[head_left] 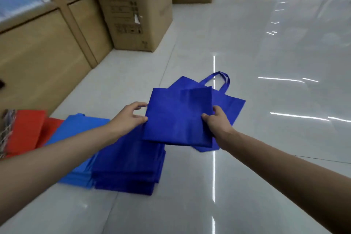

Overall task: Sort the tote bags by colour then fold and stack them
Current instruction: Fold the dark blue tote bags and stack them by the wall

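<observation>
The folded dark-blue tote (178, 118) hangs off the floor between both hands. The left hand (131, 116) pinches its left edge, thumb low and fingertips curled to the upper corner. The right hand (216, 121) grips the right edge with its thumb on top, the other fingers hidden under the cloth. It looks like thin non-woven fabric: matte, faintly fibrous, very light, soft and limp enough to sag between the grips. I judge it neither fragile nor slippery, but the layers will likely spring open or slide apart unless held together. The opposite edges, pinched through every layer, seem the best place to hold it, and one upper flap already sits slightly askew. Just below the left fingers lies the dark-blue stack (129, 165), square-edged and several bags deep. Beyond the right fingers an unfolded dark-blue tote (232, 105) lies flat on the glossy tiled floor (266, 53), its handle loop pointing away. Out past the left wrist sit a light-blue stack (81, 125) and then a red stack (26, 129).
</observation>
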A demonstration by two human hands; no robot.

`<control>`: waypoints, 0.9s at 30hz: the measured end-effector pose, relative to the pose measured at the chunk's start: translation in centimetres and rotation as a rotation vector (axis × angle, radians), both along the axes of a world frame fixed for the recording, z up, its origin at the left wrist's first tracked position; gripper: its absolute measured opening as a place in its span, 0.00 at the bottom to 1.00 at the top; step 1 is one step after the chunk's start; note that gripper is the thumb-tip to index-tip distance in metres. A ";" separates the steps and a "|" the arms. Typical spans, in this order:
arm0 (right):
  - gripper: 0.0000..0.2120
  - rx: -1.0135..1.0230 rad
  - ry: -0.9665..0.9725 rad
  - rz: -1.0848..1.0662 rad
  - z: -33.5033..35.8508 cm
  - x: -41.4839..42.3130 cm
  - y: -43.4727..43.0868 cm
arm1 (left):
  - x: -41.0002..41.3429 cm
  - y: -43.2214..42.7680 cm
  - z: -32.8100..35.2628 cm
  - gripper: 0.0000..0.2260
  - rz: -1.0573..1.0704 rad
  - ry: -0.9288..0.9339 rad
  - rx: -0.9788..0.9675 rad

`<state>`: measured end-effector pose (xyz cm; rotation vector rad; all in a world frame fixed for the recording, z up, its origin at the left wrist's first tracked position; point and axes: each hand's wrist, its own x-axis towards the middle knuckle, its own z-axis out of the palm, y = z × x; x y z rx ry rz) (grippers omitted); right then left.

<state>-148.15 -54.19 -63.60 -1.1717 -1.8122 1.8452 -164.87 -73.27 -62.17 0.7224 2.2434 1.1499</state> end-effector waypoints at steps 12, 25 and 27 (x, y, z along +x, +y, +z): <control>0.12 -0.018 -0.103 0.201 -7.6 -7.3 -12.9 | -1.6 -9.8 -11.2 0.23 -0.043 0.451 -0.308; 0.26 1.063 -0.458 0.733 -17.2 -8.3 -14.5 | -0.5 -10.3 -19.1 0.28 -0.198 0.610 -0.598; 0.26 1.074 -0.416 0.708 -18.4 -8.0 -14.4 | -0.6 -10.3 -20.3 0.27 -0.184 0.667 -0.559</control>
